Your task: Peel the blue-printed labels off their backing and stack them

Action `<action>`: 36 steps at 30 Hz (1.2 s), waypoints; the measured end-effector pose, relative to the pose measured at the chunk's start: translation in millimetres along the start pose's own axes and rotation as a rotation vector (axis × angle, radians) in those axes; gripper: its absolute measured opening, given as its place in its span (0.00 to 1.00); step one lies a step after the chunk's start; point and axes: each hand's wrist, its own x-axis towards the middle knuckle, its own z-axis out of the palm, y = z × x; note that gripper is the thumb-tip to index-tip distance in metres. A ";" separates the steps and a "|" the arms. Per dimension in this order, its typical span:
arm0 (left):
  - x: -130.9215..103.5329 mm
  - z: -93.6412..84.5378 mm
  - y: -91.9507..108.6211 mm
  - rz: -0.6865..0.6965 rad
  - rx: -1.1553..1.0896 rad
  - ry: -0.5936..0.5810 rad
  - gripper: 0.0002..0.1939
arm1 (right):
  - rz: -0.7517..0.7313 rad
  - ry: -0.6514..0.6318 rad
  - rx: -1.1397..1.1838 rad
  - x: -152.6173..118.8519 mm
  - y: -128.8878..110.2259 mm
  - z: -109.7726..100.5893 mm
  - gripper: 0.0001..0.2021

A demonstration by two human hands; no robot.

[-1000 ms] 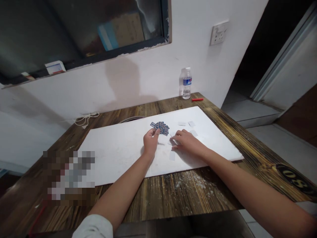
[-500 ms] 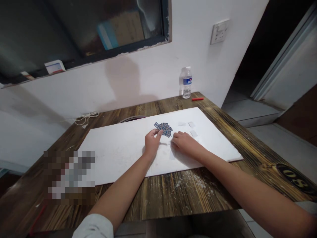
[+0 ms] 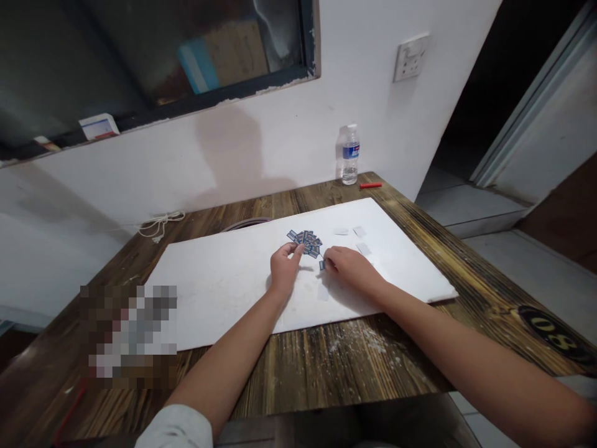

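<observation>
Fanned out in the fingers of my left hand (image 3: 283,266) is a bunch of small blue-and-grey cards (image 3: 305,241). It is held over a white board (image 3: 224,280). Just to its right, my right hand (image 3: 344,264) is closed, pinching one small blue-edged card (image 3: 322,265) that shows past the fingertips. A thin dark line runs between the bunch and my right fingertips; I cannot tell what it is. Several small pale cards lie on the board around my right hand, among them one pale card (image 3: 363,249) beyond it and another pale card (image 3: 323,291) nearer me.
The board lies on a dark wooden table (image 3: 321,373). A water bottle (image 3: 351,155) and a red pen-like stick (image 3: 370,185) are at the far right corner. A white cable (image 3: 161,224) lies at the far left. Something blurred out (image 3: 140,330) is at the near left.
A small blue-edged card now shows at my right fingertips, beside the bunch. My left hand keeps its hold on the fanned cards. The whole view has shifted slightly.
</observation>
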 end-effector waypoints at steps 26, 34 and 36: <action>-12.1 1.8 12.0 0.138 0.013 -0.396 0.10 | 0.127 0.337 1.013 3.4 19.6 -32.0 0.15; -14.7 0.3 17.8 0.176 0.050 -0.562 0.12 | -0.001 0.448 0.683 -2.6 21.7 -37.5 0.06; -15.1 0.3 18.5 0.188 0.066 -0.588 0.13 | -0.077 0.452 0.588 -4.2 19.0 -41.7 0.07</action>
